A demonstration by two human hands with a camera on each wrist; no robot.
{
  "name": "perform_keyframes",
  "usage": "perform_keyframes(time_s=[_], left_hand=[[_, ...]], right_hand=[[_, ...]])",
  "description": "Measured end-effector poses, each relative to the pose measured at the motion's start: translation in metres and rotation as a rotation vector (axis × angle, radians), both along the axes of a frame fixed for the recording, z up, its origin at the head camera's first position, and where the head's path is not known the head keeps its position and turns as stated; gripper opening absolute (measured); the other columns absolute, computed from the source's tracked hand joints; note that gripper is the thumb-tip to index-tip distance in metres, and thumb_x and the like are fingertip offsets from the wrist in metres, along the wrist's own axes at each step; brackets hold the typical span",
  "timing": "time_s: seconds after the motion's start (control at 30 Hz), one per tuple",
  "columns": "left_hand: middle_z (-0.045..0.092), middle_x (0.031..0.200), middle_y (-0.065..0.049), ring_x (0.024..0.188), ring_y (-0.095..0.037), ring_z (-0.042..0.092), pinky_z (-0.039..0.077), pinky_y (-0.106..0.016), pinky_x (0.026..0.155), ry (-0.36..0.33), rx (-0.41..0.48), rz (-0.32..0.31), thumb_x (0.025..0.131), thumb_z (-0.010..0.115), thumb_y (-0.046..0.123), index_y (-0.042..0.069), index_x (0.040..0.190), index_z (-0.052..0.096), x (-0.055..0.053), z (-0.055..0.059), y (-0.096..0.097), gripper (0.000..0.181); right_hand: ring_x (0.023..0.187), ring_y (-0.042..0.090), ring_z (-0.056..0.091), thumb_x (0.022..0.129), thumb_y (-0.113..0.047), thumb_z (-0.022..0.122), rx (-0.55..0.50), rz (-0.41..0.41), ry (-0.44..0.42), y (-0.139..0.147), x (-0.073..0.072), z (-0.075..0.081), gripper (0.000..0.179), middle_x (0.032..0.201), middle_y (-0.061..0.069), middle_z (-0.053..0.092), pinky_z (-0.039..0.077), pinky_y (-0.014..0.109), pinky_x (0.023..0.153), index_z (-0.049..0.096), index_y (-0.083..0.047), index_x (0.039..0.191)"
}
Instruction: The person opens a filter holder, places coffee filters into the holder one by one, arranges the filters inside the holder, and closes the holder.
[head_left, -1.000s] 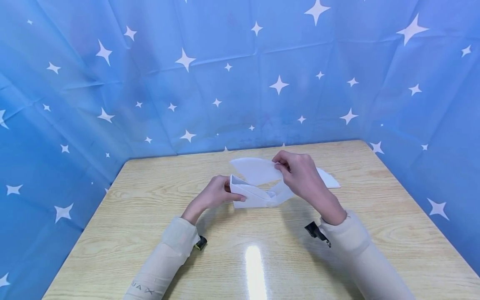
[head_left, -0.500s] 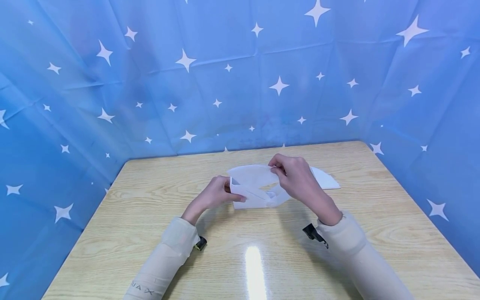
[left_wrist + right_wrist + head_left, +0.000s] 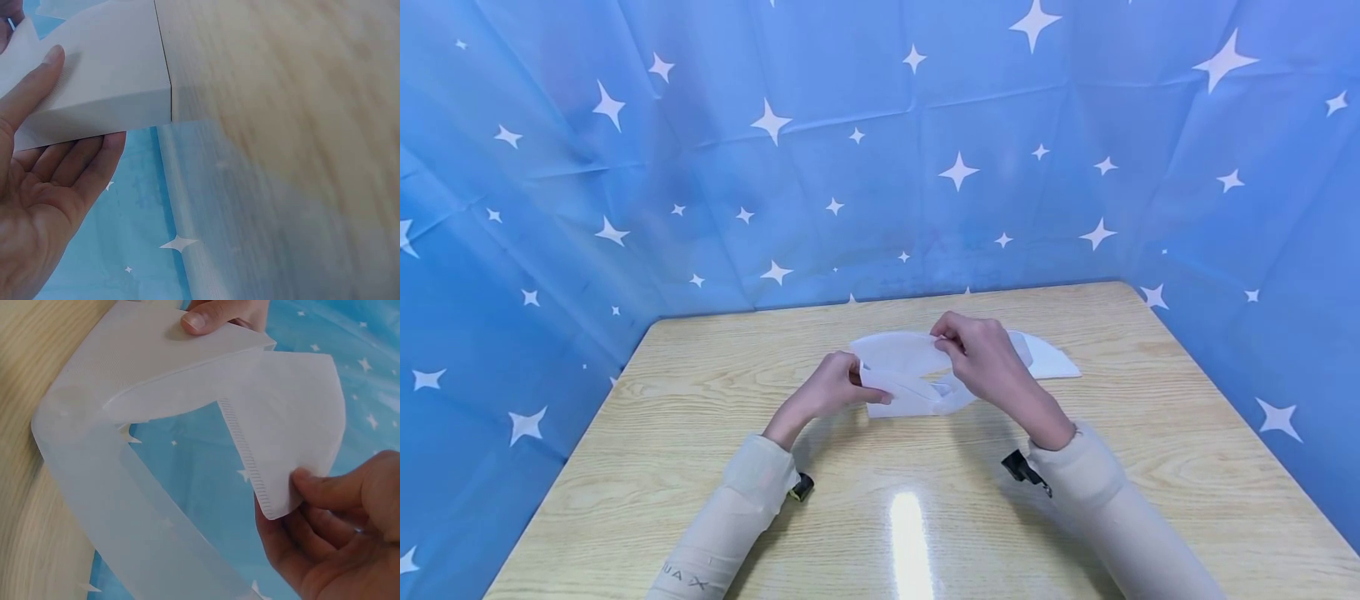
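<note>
A white holder box [image 3: 898, 393] with a translucent flap [image 3: 144, 500] swung out is gripped by my left hand [image 3: 823, 383]. The thumb lies on one broad face and the fingers are beneath, as the left wrist view shows. My right hand [image 3: 988, 358] pinches a white paper coffee filter [image 3: 294, 419] between thumb and fingers. Its crimped edge shows in the right wrist view. The filter's far end is at the box's open side; whether it is inside I cannot tell. Behind the right hand lies a white fan-shaped piece [image 3: 1051, 360], partly hidden.
The wooden table [image 3: 715, 367] has a rounded back edge. A blue cloth with white stars [image 3: 850, 167] hangs behind and at both sides. Black wrist cameras [image 3: 1026, 471] sit at the sleeves. A light reflection lies on the front of the table.
My right hand has moved left and slightly down, bringing the coffee filter lower and closer to the box. The left hand and box have stayed nearly still.
</note>
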State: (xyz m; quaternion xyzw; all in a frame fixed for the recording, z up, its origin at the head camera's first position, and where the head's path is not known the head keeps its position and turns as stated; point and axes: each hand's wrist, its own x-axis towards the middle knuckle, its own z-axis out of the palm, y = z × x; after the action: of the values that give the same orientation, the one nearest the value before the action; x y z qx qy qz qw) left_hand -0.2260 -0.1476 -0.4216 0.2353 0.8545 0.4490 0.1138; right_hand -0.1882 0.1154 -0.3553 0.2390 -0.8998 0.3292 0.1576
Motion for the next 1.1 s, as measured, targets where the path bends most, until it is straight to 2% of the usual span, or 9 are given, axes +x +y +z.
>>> perform_keyframes(time_s=[0.07, 0.17, 0.27, 0.5, 0.67, 0.97, 1.1], left_hand=[[0.078, 0.089, -0.001, 0.063, -0.009, 0.056, 0.044, -0.026, 0.058, 0.005, -0.004, 0.002, 0.082, 0.090, 0.029, 0.012, 0.097, 0.076, 0.0002, 0.0003, -0.0002, 0.027], [0.078, 0.098, -0.001, 0.070, -0.010, 0.064, 0.049, -0.027, 0.062, 0.009, 0.017, -0.014, 0.082, 0.090, 0.028, 0.015, 0.109, 0.075, 0.0001, 0.0001, 0.0000, 0.033], [0.078, 0.100, -0.001, 0.072, -0.010, 0.065, 0.050, -0.027, 0.063, 0.012, 0.023, -0.018, 0.082, 0.090, 0.027, 0.017, 0.115, 0.073, 0.0004, 0.0000, 0.0000, 0.038], [0.075, 0.079, 0.000, 0.059, -0.009, 0.050, 0.041, -0.025, 0.056, 0.006, -0.019, 0.014, 0.081, 0.091, 0.031, 0.012, 0.094, 0.076, 0.0009, 0.0006, 0.0002, 0.027], [0.072, 0.073, -0.001, 0.057, -0.010, 0.048, 0.039, -0.025, 0.054, 0.010, -0.035, 0.025, 0.081, 0.091, 0.032, 0.010, 0.086, 0.074, 0.0012, 0.0002, -0.0002, 0.028], [0.075, 0.083, -0.001, 0.062, -0.010, 0.055, 0.044, -0.026, 0.057, 0.013, -0.002, 0.002, 0.081, 0.091, 0.029, 0.011, 0.097, 0.075, 0.0007, -0.0003, -0.0005, 0.029], [0.075, 0.083, -0.002, 0.061, -0.010, 0.054, 0.044, -0.026, 0.057, 0.016, 0.004, -0.006, 0.081, 0.090, 0.029, 0.011, 0.098, 0.075, 0.0006, -0.0002, -0.0006, 0.029]], right_hand=[[0.059, 0.010, 0.055, 0.098, -0.002, 0.067, 0.001, 0.009, -0.004, -0.0009, -0.0008, -0.0015, 0.007, 0.085, 0.009, 0.075, 0.044, 0.026, 0.058, 0.073, -0.005, 0.101], [0.060, 0.010, 0.057, 0.098, -0.002, 0.068, 0.004, 0.016, -0.006, -0.0022, -0.0016, -0.0028, 0.006, 0.086, 0.009, 0.076, 0.045, 0.026, 0.059, 0.073, -0.004, 0.100], [0.060, 0.009, 0.056, 0.098, -0.002, 0.068, 0.006, 0.020, -0.012, -0.0027, -0.0022, -0.0042, 0.007, 0.087, 0.010, 0.076, 0.045, 0.027, 0.059, 0.073, -0.004, 0.101], [0.057, 0.009, 0.051, 0.099, -0.003, 0.067, 0.016, 0.021, -0.029, -0.0034, -0.0022, -0.0066, 0.007, 0.085, 0.009, 0.075, 0.042, 0.026, 0.057, 0.073, -0.004, 0.101], [0.059, 0.009, 0.054, 0.098, -0.003, 0.068, 0.025, 0.028, -0.041, -0.0032, -0.0024, -0.0077, 0.007, 0.088, 0.010, 0.077, 0.044, 0.027, 0.058, 0.074, -0.004, 0.102], [0.065, 0.011, 0.060, 0.097, -0.002, 0.070, 0.044, 0.052, -0.078, -0.0027, -0.0027, -0.0087, 0.008, 0.089, 0.008, 0.076, 0.048, 0.028, 0.062, 0.073, -0.004, 0.104], [0.075, 0.017, 0.070, 0.095, -0.002, 0.071, 0.057, 0.046, -0.094, -0.0017, -0.0018, -0.0078, 0.007, 0.090, 0.008, 0.077, 0.053, 0.032, 0.067, 0.072, -0.006, 0.101]])
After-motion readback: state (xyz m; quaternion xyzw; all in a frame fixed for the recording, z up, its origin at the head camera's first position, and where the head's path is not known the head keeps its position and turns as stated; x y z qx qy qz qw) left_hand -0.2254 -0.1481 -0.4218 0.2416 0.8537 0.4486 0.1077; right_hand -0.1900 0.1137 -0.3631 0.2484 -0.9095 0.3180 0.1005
